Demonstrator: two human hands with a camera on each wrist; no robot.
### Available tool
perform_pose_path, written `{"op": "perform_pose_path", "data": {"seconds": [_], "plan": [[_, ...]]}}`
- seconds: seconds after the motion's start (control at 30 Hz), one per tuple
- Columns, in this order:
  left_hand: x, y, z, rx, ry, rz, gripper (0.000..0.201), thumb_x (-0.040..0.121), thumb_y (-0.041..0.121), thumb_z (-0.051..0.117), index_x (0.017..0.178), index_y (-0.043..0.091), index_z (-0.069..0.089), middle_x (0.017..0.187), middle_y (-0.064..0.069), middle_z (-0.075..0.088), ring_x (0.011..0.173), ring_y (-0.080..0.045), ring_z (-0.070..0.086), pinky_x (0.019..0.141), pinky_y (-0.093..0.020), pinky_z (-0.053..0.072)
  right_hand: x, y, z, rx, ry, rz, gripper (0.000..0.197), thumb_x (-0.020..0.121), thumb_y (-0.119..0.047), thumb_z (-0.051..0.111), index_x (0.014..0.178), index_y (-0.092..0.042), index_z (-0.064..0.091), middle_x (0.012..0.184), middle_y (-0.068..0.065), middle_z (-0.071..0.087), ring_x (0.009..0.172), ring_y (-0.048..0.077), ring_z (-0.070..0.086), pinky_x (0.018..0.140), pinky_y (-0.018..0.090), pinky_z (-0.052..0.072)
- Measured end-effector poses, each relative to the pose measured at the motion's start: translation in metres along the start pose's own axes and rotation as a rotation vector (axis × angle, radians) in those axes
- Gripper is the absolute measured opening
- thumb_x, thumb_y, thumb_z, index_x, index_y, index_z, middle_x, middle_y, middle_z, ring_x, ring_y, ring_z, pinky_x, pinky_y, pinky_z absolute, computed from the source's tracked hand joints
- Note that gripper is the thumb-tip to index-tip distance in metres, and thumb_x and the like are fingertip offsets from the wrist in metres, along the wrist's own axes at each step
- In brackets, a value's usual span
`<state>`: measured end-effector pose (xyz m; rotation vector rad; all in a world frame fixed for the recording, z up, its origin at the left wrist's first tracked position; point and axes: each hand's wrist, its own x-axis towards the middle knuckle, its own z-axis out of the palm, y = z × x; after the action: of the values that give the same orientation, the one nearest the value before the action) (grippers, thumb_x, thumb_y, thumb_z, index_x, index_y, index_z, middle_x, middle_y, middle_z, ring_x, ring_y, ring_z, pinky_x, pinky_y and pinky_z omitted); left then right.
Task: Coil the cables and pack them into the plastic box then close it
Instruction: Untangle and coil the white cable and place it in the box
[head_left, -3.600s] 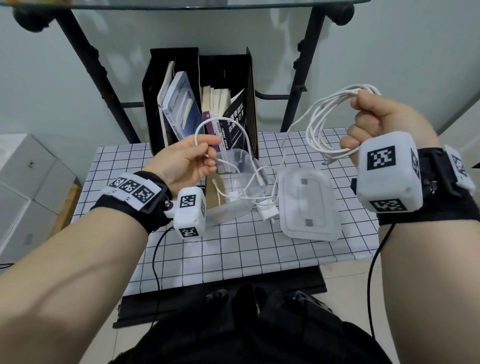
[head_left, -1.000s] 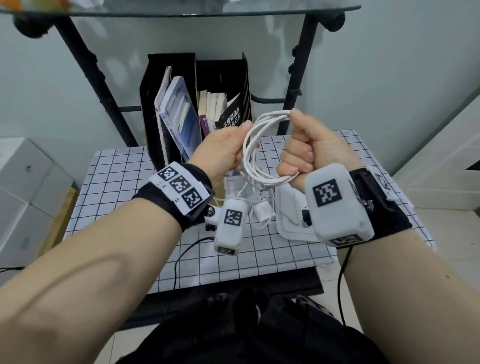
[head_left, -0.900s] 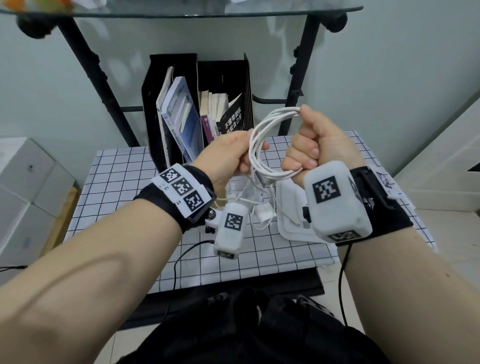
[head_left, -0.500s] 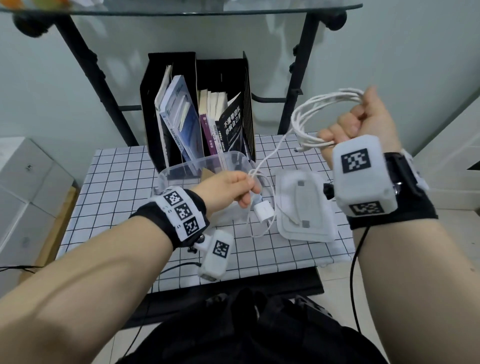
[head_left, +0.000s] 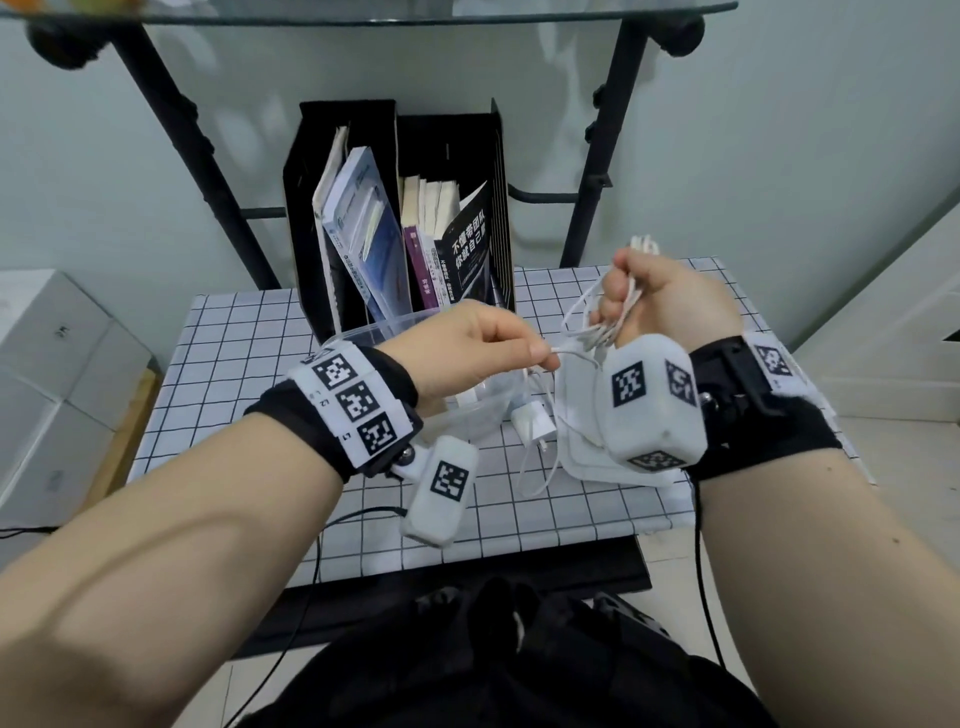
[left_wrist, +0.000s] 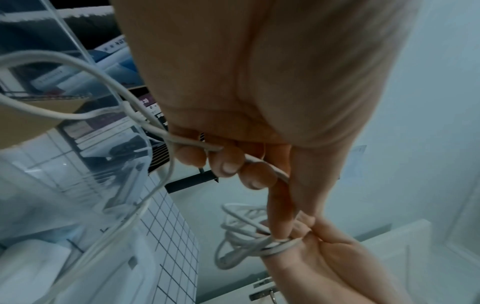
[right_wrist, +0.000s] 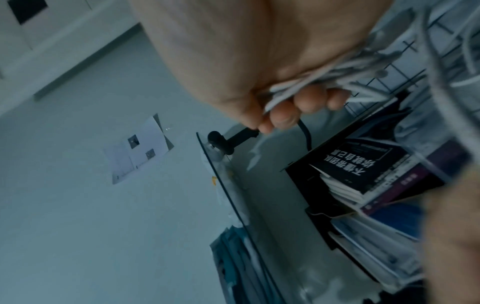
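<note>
In the head view only, white charger (head_left: 531, 422) beside plastic box (head_left: 467, 415); right hand (head_left: 660, 301) fisted round coiled cable (head_left: 621, 306), left hand (head_left: 478, 348) pinching its strand.

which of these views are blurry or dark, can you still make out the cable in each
Head view: bright and sharp, edges bent by the wide lens, cable clear. Left wrist view: dimmer and bluish, cable readable. Right wrist view: darkest, smeared by blur, cable only streaks.

Head view looks down; wrist views sit close, sharing the bookrack (head_left: 400, 218).
</note>
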<state>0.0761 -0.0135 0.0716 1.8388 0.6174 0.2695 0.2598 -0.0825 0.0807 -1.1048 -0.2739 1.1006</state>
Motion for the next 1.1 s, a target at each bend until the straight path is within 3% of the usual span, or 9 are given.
{"op": "perform_pose_path", "data": {"seconds": [0.07, 0.13, 0.2, 0.27, 0.47, 0.6, 0.77, 0.93, 1.1], "plan": [[0.004, 0.005, 0.0, -0.004, -0.003, 0.037, 0.016, 0.09, 0.024, 0.063, 0.093, 0.012, 0.073, 0.094, 0.001, 0.073, 0.095, -0.01, 0.067, 0.094, -0.026, 0.048, -0.003, 0.008, 0.005, -0.114, -0.079, 0.038, 0.01, 0.095, -0.011, 0.049, 0.086, -0.01, 0.052, 0.054, 0.002, 0.048, 0.044, 0.016, 0.041, 0.054, 0.028, 0.041], [0.006, 0.011, 0.001, -0.007, -0.011, 0.065, 0.014, 0.09, 0.019, 0.062, 0.092, 0.008, 0.07, 0.076, 0.011, 0.07, 0.076, 0.0, 0.064, 0.08, -0.017, 0.049, -0.008, 0.014, 0.012, -0.214, -0.132, 0.052, 0.01, 0.096, -0.009, 0.049, 0.087, -0.008, 0.053, 0.054, 0.005, 0.049, 0.042, 0.017, 0.043, 0.046, 0.026, 0.043], [0.008, 0.015, 0.002, -0.01, -0.016, 0.075, 0.017, 0.094, 0.01, 0.054, 0.095, -0.002, 0.065, 0.056, 0.021, 0.061, 0.056, 0.011, 0.054, 0.062, -0.002, 0.039, -0.011, 0.018, 0.019, -0.322, -0.153, 0.039, 0.009, 0.096, -0.006, 0.049, 0.088, -0.005, 0.053, 0.052, 0.007, 0.047, 0.04, 0.018, 0.044, 0.042, 0.024, 0.04], [0.01, 0.017, 0.003, 0.012, -0.023, 0.073, 0.019, 0.096, 0.007, 0.049, 0.096, -0.006, 0.063, 0.048, 0.024, 0.056, 0.048, 0.014, 0.05, 0.052, 0.001, 0.033, -0.011, 0.019, 0.021, -0.401, -0.154, 0.037, 0.004, 0.095, -0.005, 0.049, 0.091, -0.004, 0.052, 0.054, 0.009, 0.046, 0.041, 0.018, 0.045, 0.044, 0.027, 0.039], [0.012, 0.018, -0.001, 0.047, 0.065, 0.07, 0.014, 0.091, 0.011, 0.06, 0.089, -0.002, 0.064, 0.051, 0.02, 0.058, 0.046, 0.01, 0.05, 0.05, -0.001, 0.034, -0.011, 0.019, 0.018, -0.581, -0.198, 0.127, 0.007, 0.093, -0.011, 0.056, 0.09, -0.004, 0.057, 0.049, 0.006, 0.049, 0.041, 0.018, 0.044, 0.042, 0.025, 0.038], [0.015, 0.013, -0.003, 0.03, 0.199, 0.065, 0.015, 0.08, 0.019, 0.075, 0.082, 0.007, 0.066, 0.071, 0.0, 0.065, 0.059, 0.001, 0.054, 0.064, -0.014, 0.046, -0.017, 0.022, 0.019, -0.501, -0.212, 0.168, 0.018, 0.091, -0.009, 0.055, 0.074, -0.006, 0.055, 0.048, 0.007, 0.043, 0.044, 0.018, 0.034, 0.05, 0.028, 0.025], [0.019, 0.013, -0.004, -0.011, 0.275, 0.072, 0.019, 0.075, 0.012, 0.079, 0.08, 0.001, 0.064, 0.068, -0.01, 0.066, 0.063, -0.013, 0.058, 0.063, -0.024, 0.05, -0.018, 0.026, 0.022, -0.503, -0.33, 0.234, 0.048, 0.099, -0.048, 0.039, 0.069, -0.011, 0.048, 0.04, -0.001, 0.03, 0.034, 0.012, 0.02, 0.059, 0.036, 0.007], [0.021, 0.008, -0.006, 0.004, 0.282, 0.07, 0.011, 0.075, 0.005, 0.073, 0.074, 0.013, 0.065, 0.068, -0.007, 0.058, 0.062, -0.013, 0.05, 0.059, -0.021, 0.046, -0.022, 0.02, 0.022, -0.573, -0.381, 0.221, 0.038, 0.096, -0.039, 0.049, 0.07, -0.012, 0.047, 0.04, -0.006, 0.024, 0.032, 0.004, 0.015, 0.041, 0.018, 0.007], [0.02, 0.001, -0.012, -0.073, 0.24, 0.041, 0.012, 0.083, 0.011, 0.069, 0.075, 0.012, 0.06, 0.054, 0.009, 0.056, 0.044, 0.0, 0.045, 0.047, -0.012, 0.037, -0.024, 0.016, 0.02, -0.588, -0.402, 0.24, 0.034, 0.095, -0.036, 0.053, 0.07, -0.014, 0.046, 0.042, -0.007, 0.023, 0.035, 0.005, 0.015, 0.043, 0.022, 0.006]]}}
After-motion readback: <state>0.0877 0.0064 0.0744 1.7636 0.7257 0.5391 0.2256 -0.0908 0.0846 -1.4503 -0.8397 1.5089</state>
